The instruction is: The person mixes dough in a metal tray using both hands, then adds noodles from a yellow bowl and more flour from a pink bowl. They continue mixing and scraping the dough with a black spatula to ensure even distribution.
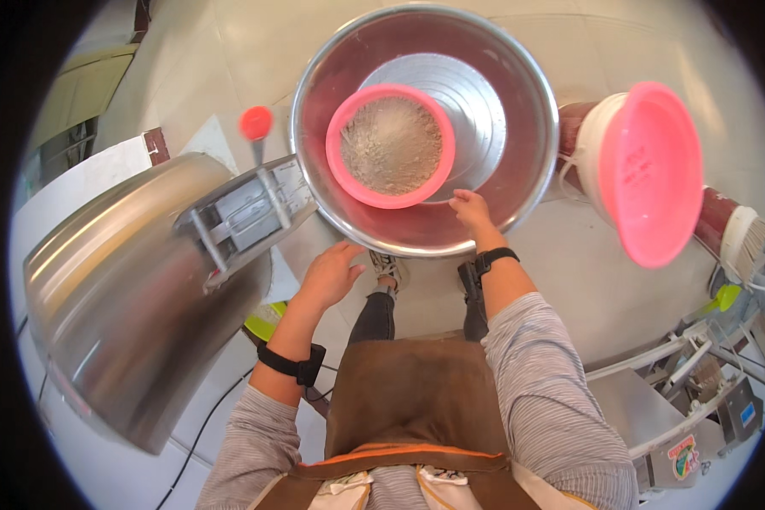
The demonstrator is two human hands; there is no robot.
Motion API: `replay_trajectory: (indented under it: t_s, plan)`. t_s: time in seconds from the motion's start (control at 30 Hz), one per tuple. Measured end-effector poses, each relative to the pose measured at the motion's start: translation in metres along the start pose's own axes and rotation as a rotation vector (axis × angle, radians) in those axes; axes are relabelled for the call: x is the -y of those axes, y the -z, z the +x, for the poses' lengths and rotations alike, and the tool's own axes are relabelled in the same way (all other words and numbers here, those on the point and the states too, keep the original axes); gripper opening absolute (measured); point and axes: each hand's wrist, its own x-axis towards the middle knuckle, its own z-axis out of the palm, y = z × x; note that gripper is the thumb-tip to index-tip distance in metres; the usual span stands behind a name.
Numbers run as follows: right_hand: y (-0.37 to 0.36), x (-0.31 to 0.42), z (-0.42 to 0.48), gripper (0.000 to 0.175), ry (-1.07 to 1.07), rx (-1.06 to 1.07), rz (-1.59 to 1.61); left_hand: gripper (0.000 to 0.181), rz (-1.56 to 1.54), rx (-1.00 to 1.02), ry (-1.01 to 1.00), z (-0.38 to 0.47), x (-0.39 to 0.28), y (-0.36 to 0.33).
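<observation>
A pink plastic basin point(447, 159) sits inside a large metal basin point(523, 76), towards its left side. Coarse beige-brown flour or meal point(392, 146) nearly fills the pink one, with a paler patch on top. My right hand point(470, 210) hangs over the near right part of the metal basin, fingers loosely bent and holding nothing. Its fingertips are close to the pink rim; I cannot tell whether they touch. Just outside the metal basin's near left rim is my left hand point(333, 275), empty, thumb apart from the fingers.
At left stands a large metal machine point(127, 268) with a chute point(248, 210) and a red-knobbed lever point(256, 123). Another pink basin point(660, 172) tops a white bucket point(590, 146) at right. Beyond are a brush-like bundle point(749, 239) and a metal-framed machine point(669, 408). A black cable point(204, 433) runs lower left.
</observation>
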Motion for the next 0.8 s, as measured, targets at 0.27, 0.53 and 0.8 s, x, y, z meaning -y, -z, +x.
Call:
replay_trajectory:
  t_s: [0.27, 0.53, 0.8]
  plan:
    - [-0.072, -0.048, 0.111, 0.049, -0.149, -0.055, 0.332, 0.045, -0.393, 0.140, 0.368, 0.130, 0.117, -0.092]
    - [-0.005, -0.008, 0.070, 0.038, 0.236, -0.174, -0.414, 0.065, -0.951, -0.560, 0.702, 0.262, 0.189, -0.135]
    - [0.090, -0.038, 0.039, 0.033, 0.093, -0.231, -0.518, 0.062, -1.549, -0.327, 0.722, 0.286, 0.113, -0.141]
